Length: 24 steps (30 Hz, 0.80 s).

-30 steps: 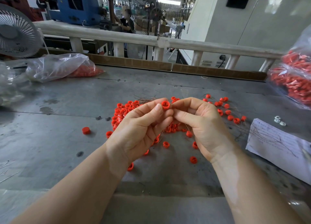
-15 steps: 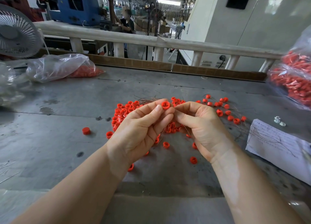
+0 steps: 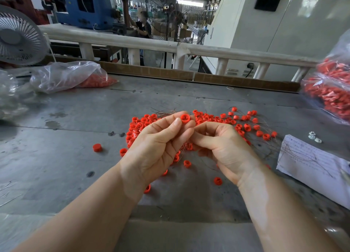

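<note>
1. The left hand [image 3: 161, 147] pinches one red cap [image 3: 184, 118] between its thumb and fingertips. The cap is up off the table [image 3: 66, 157], and its open hole faces the camera.
2. The right hand [image 3: 225, 149] is just beside the left hand, to the right and a bit lower. Its fingers are curled in and its thumb points at the left hand. It may be pinching a thin wire, but I cannot tell, because the view there is too poor.
3. So the cap is up and to the left of the right hand's fingertips, very near them. I think the right hand only needs a small move that way to reach the hole.
4. The pile of red caps [image 3: 208, 119] and the thin wires [image 3: 164, 112] lie right under and behind both hands. A low move could bump them.
5. There is open room on the left, by a lone cap [image 3: 97, 147]. A sheet of paper [image 3: 312, 160] lies to the right.
</note>
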Each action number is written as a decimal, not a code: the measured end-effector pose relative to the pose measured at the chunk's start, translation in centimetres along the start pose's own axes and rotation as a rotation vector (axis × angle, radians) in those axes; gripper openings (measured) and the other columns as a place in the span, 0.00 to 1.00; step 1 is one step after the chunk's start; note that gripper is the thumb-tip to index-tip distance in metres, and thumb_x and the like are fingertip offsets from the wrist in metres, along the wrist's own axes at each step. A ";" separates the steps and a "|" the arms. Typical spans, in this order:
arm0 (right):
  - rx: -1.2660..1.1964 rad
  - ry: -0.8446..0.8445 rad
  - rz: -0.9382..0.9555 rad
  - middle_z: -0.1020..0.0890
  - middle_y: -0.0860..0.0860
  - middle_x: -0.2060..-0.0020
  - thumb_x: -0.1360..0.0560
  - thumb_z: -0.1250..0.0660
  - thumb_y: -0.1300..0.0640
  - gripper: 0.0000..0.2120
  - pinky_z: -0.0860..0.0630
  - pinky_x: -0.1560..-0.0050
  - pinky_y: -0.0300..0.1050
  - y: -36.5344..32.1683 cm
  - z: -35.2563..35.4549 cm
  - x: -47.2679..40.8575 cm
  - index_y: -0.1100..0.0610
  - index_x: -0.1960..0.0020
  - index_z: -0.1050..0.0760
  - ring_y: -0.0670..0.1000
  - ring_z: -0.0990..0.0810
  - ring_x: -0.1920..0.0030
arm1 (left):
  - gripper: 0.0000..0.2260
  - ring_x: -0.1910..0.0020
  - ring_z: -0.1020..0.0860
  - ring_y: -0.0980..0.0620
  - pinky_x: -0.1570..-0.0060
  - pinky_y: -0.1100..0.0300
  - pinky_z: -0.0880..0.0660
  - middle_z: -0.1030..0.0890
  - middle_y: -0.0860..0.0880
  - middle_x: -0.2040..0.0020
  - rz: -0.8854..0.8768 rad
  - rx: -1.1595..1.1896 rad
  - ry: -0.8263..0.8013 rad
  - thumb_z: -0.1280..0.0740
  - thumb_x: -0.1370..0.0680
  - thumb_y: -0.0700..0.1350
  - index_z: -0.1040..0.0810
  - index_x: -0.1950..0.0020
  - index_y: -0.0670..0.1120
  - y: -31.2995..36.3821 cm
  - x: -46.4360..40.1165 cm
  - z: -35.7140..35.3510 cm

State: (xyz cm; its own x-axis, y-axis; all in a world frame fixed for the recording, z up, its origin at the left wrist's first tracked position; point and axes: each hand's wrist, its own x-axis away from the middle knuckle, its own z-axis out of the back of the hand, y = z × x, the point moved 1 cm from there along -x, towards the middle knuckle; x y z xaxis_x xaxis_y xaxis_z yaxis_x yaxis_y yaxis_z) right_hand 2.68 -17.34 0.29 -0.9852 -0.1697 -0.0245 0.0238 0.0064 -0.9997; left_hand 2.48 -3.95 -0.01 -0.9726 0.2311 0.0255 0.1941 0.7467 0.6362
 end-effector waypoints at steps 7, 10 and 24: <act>0.233 -0.006 0.153 0.19 0.45 0.71 0.31 0.27 0.62 0.07 0.29 0.66 0.30 0.4 -0.3 -0.1 0.53 0.65 0.19 0.39 0.23 0.67 | 0.08 0.63 0.17 0.52 0.62 0.64 0.20 0.17 0.42 0.63 -0.031 -0.014 0.014 0.35 0.34 0.36 0.17 0.63 0.38 -0.2 -0.2 0.2; 0.400 -0.010 0.283 0.17 0.42 0.69 0.30 0.28 0.64 0.10 0.28 0.61 0.27 0.3 -0.6 0.0 0.49 0.64 0.19 0.36 0.21 0.65 | 0.08 0.64 0.17 0.52 0.61 0.64 0.20 0.17 0.42 0.64 -0.044 -0.024 0.040 0.36 0.33 0.36 0.21 0.56 0.36 -0.3 -0.3 0.4; 0.673 0.428 0.207 0.20 0.42 0.67 0.28 0.30 0.64 0.12 0.32 0.69 0.24 0.2 3.1 -0.7 0.49 0.65 0.22 0.36 0.24 0.70 | 0.06 0.64 0.17 0.53 0.63 0.64 0.20 0.17 0.43 0.65 -0.043 -0.062 0.128 0.39 0.24 0.33 0.22 0.53 0.36 -0.2 -0.4 0.9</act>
State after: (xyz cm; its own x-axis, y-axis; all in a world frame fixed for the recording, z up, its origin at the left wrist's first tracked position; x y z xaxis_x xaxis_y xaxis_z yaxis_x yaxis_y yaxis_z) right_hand 3.93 -20.32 0.14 -0.9259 0.1611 -0.3417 0.1748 -0.6191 -0.7656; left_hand 2.95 -3.66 -0.87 -0.9890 0.1152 0.0926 0.1473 0.7137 0.6848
